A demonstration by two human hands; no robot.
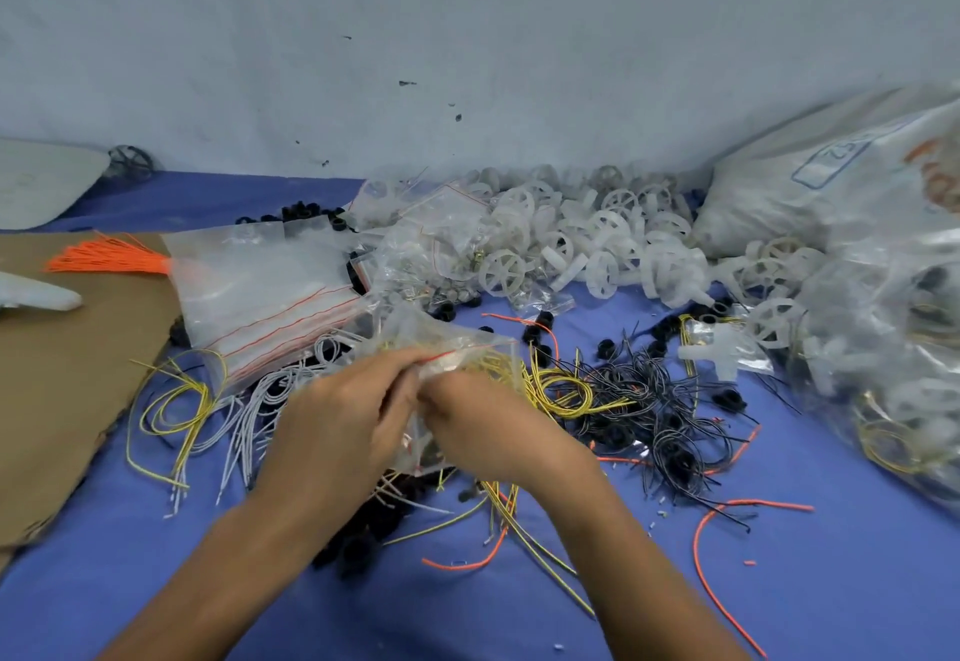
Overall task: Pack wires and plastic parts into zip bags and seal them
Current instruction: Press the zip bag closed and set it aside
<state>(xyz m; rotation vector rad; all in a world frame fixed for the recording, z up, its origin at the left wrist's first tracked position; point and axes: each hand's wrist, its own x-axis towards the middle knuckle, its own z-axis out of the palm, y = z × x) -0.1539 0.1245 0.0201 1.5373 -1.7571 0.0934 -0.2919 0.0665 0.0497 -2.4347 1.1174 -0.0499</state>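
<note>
Clear plastic zip bag (467,346) sits partly hidden behind the left hand (343,416) and right hand (493,426) — contents blurred. Both pinch its red-lined top edge.

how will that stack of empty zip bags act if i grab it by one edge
Probably floppy: the bags are thin clear film, and their near edge already drapes over the wires. Likely slippery too: the red zip lines sit staggered, so sheets may slide apart. The stack looks light for its size.
</note>
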